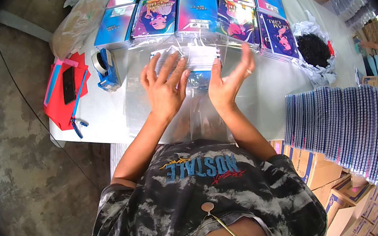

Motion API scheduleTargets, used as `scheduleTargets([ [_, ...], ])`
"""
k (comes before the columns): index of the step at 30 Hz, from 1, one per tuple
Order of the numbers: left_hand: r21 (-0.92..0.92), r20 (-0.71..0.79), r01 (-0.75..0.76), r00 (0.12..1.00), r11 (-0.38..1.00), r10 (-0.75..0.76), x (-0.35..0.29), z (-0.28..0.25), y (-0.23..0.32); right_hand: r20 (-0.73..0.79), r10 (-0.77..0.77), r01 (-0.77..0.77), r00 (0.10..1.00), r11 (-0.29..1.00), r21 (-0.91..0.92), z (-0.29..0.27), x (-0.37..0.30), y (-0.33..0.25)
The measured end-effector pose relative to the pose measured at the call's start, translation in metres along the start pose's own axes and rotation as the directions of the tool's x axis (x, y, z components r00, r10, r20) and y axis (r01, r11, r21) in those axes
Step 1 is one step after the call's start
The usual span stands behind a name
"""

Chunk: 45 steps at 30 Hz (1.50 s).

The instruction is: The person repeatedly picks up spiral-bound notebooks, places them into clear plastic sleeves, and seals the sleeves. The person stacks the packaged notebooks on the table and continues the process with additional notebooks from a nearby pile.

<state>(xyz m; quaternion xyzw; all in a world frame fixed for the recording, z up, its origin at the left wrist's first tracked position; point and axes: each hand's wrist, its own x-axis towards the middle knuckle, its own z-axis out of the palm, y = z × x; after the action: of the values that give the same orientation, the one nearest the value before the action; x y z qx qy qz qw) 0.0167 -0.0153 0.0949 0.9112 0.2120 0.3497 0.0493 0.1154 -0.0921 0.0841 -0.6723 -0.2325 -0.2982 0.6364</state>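
In the head view, the left hand (164, 84) is lying flat with fingers spread, pressing down on a clear plastic sleeve (184, 114) that is resting on the white table (99, 115) just in front of the person. The right hand (228, 81) is standing on edge beside it, palm open and fingers straight, touching the sleeve's right part and pinching nothing. Under the plastic, a blue notebook (198, 76) is showing between the two hands. Rows of colourful notebooks (195, 11) are lying along the far side of the table. A blue tape dispenser (106, 69) is sitting to the left, near a red folder (61, 98) with a black phone (69, 84) on it. Packed stacks (346, 131) are standing on the right.
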Motion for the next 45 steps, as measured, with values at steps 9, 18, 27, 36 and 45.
scheduleTargets([
  [9, -0.478, 0.45, 0.426, 0.87, 0.768, -0.203, 0.026, -0.022, -0.015, 0.683, -0.25, 0.425, 0.686, 0.9, -0.098, -0.012, -0.015, -0.003],
  [18, -0.819, 0.363, 0.372, 0.925, 0.437, -0.109, 0.157, -0.017, -0.103, 0.714, -0.256, 0.452, 0.652, 0.887, -0.095, -0.014, -0.01, 0.001],
  [27, -0.441, 0.239, -0.039, 0.958, 0.897, 0.159, 0.047, 0.001, -0.019, 0.323, -0.119, 0.086, 0.939, 0.99, 0.112, 0.006, -0.013, 0.003],
  [36, -0.396, -0.111, -0.19, 0.981, 0.898, 0.159, -0.029, -0.015, -0.052, 0.427, -0.299, 0.302, 0.853, 0.951, 0.061, -0.001, -0.023, 0.031],
  [45, -0.2, 0.668, 0.978, 0.095, -0.056, -0.738, -0.051, 0.012, -0.311, 0.447, -0.364, 0.366, 0.817, 0.927, 0.084, 0.001, -0.024, 0.026],
])
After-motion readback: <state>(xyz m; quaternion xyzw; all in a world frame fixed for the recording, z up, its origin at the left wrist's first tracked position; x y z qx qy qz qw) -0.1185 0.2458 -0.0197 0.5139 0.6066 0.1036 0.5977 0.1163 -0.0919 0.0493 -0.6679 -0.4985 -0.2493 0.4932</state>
